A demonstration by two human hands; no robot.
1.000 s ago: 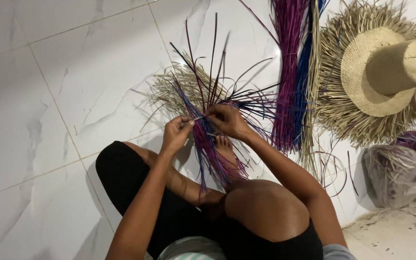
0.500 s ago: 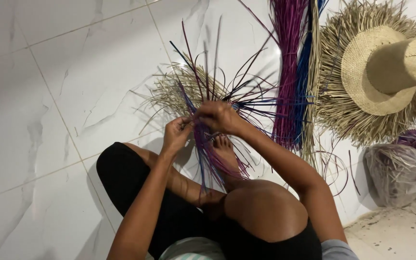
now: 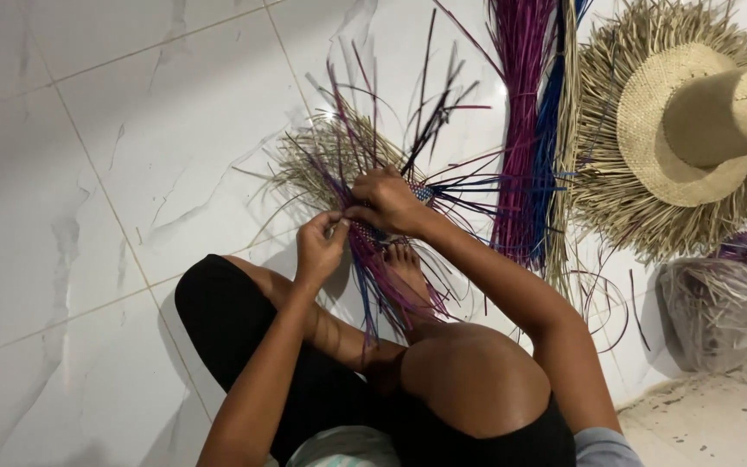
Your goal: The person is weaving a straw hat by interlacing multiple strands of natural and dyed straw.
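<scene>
We sit on a white marble-tiled floor [image 3: 131, 130]. To our right lie an unfinished straw hat [image 3: 693, 130] and a bundle of purple and blue straw strands [image 3: 525, 130]. Over our foot rests the woven piece [image 3: 373, 242]; our right hand [image 3: 386, 201] closes on it, while our left hand [image 3: 320, 246] pinches one strand.

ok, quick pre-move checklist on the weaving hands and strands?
1. Left hand pinching a strand of the purple and blue woven straw piece: ok.
2. Right hand pressed on the woven centre: ok.
3. Foot resting on the strands' tail end: ok.
4. Spare purple and blue straw bundle lying beside the work: ok.
5. Which strand the left grip has: cannot tell.
6. Unfinished tan straw hat apart from the hands: ok.
</scene>
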